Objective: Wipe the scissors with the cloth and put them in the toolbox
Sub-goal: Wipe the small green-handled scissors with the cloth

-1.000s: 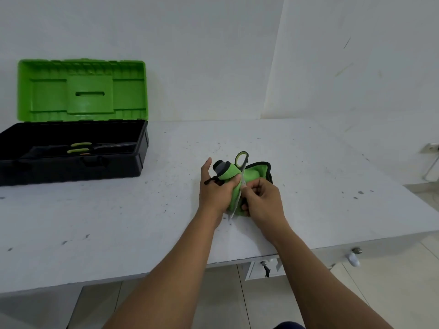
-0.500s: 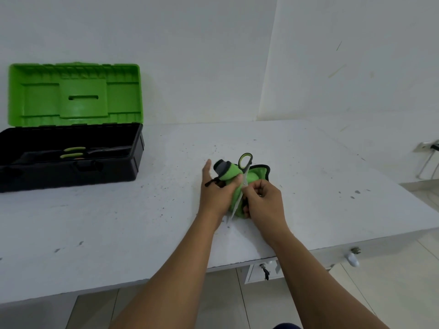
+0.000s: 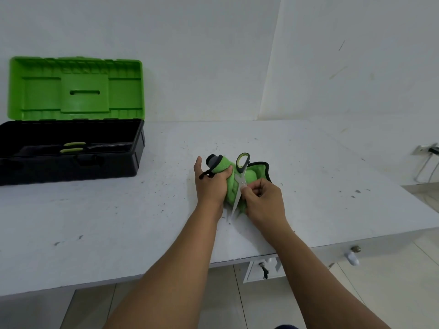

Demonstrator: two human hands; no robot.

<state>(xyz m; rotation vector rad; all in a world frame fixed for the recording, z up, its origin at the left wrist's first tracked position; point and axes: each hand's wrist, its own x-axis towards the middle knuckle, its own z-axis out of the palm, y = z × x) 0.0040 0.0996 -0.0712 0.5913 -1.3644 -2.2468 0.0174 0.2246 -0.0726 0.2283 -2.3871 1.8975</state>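
Green cloth (image 3: pixel 234 186) sits bunched on the table (image 3: pixel 118 210) in my left hand's (image 3: pixel 211 184) grip, wrapping the scissors (image 3: pixel 240 176), while my right hand (image 3: pixel 263 201) pinches the blades, well apart from the open toolbox (image 3: pixel 71 150).

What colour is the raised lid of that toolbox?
Bright green, above a black base; the head view shows the lid of the toolbox plainly.
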